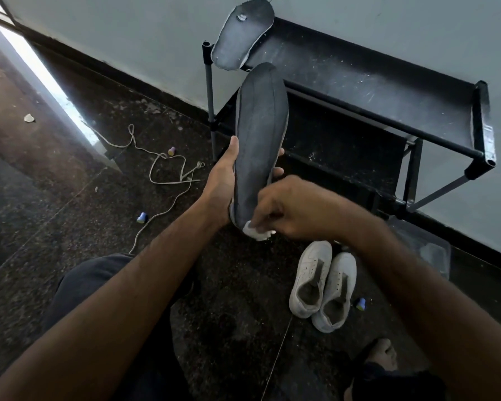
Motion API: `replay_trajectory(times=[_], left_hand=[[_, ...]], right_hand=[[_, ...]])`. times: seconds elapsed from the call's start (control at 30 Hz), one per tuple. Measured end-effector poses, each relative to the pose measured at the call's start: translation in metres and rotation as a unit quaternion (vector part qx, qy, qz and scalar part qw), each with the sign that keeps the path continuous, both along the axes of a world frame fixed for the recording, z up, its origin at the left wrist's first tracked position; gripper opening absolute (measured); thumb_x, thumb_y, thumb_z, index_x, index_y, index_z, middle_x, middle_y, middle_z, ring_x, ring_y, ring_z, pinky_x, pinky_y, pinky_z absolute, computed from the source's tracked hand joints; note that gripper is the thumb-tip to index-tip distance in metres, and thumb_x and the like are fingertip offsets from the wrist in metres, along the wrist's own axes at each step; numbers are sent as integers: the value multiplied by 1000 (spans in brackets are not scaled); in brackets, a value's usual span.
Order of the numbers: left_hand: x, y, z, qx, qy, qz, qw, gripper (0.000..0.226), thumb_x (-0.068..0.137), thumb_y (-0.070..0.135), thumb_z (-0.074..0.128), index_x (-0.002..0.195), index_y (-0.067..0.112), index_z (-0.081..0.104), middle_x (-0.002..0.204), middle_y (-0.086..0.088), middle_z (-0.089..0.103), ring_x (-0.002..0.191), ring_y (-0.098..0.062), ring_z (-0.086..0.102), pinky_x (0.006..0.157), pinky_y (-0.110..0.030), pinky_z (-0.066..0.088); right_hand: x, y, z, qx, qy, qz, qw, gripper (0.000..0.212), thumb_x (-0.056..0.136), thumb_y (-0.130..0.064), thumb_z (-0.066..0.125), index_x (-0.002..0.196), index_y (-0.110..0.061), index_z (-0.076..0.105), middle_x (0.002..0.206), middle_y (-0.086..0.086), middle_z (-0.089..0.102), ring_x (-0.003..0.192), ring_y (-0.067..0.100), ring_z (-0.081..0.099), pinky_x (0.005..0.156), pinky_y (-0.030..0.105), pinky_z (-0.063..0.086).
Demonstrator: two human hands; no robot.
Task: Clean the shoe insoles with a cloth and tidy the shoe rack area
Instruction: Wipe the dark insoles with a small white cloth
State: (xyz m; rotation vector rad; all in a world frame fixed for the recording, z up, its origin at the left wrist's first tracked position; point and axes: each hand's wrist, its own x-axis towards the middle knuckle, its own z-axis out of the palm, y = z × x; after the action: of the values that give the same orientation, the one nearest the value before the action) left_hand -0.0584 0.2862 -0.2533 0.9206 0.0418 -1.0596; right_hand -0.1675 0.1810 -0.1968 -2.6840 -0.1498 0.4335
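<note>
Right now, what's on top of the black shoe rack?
One dark grey insole lies on the black metal shoe rack's top shelf, overhanging its left end. The shelf under it is hidden.

Left hand (229, 180) grips insole (259, 134) upright; right hand (289, 209) pinches cloth (255, 231) at heel

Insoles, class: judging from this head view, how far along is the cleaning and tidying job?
Possibly done: one insole rests on the shoe rack. In hand: the left hand grips a second insole while the right hand rubs its lower end with a white cloth. Left: white shoes, laces and small caps lie on the floor.
</note>
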Motion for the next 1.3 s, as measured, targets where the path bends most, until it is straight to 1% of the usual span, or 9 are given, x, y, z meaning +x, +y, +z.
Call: replay_trajectory(times=[0.1, 0.23, 0.47, 0.67, 0.77, 0.9, 1.13, 1.2, 1.3], left_hand=[[-5, -5, 3, 13, -38, 15, 999, 66, 107, 52, 27, 104, 7, 75, 102, -10, 77, 94, -23, 71, 85, -36, 59], [-8, -2, 0, 63, -105, 35, 992, 51, 107, 49, 33, 102, 13, 69, 97, -7, 79, 81, -14, 76, 68, -26, 61], [1, -2, -6, 46, -6, 24, 999, 74, 102, 62, 32, 104, 2, 77, 106, -15, 74, 87, -23, 70, 88, -40, 56], [-8, -2, -4, 69, -74, 36, 994, 53, 105, 51, 39, 118, 9, 68, 110, -12, 76, 98, -20, 74, 77, -29, 60], [-6, 1, -3, 56, -36, 21, 998, 62, 103, 57, 37, 110, 5, 71, 108, -12, 76, 97, -24, 74, 91, -37, 58], [0, -2, -7, 26, -19, 34, 999, 71, 102, 59, 36, 124, -1, 65, 118, -16, 71, 96, -24, 70, 102, -48, 52], [-13, -6, -3, 45, -64, 26, 997, 53, 106, 49, 37, 112, 6, 68, 98, -11, 78, 87, -21, 75, 71, -29, 60], [-11, -4, -3, 41, -50, 19, 998, 57, 104, 53, 37, 117, 6, 67, 111, -12, 76, 99, -23, 74, 85, -35, 58], [-3, -1, -8, 24, -23, 8, 999, 68, 102, 58, 33, 121, 2, 66, 118, -14, 72, 103, -25, 71, 99, -42, 53]], right_hand=[[2, -18, 15, 73, -170, -166, 969, 25, 93, -39, 63, 109, -23, 76, 102, -11, 69, 92, 2, 63, 86, 26, 54], [14, 1, -15, -67, -287, -256, 921, 17, 101, -31, 59, 106, -22, 73, 96, -6, 65, 89, 8, 55, 82, 29, 51], [-10, 1, 4, 67, 24, -56, 996, 15, 95, -25, 67, 107, -23, 75, 102, -17, 68, 96, -1, 64, 94, 26, 54], [12, -5, -4, -41, -275, -256, 926, 13, 98, -28, 63, 104, -23, 74, 98, -8, 65, 90, 5, 59, 81, 26, 50], [3, 11, -22, -91, -124, -142, 978, 10, 100, -23, 60, 96, -23, 70, 99, -5, 60, 88, 11, 58, 75, 26, 48], [-18, -1, 5, 40, 145, -18, 988, 17, 95, -16, 68, 109, -24, 75, 103, -18, 68, 95, -5, 63, 86, 12, 50], [12, -13, -3, -57, -280, -278, 917, 13, 98, -25, 62, 103, -22, 74, 99, -8, 67, 92, 5, 57, 84, 29, 52], [13, -2, -17, -114, -215, -205, 948, 13, 100, -21, 58, 97, -19, 71, 96, -3, 62, 86, 8, 53, 81, 31, 52], [-2, 2, -14, -57, 116, -4, 992, 14, 97, -20, 65, 108, -22, 73, 105, -11, 67, 91, 3, 60, 84, 21, 51]])
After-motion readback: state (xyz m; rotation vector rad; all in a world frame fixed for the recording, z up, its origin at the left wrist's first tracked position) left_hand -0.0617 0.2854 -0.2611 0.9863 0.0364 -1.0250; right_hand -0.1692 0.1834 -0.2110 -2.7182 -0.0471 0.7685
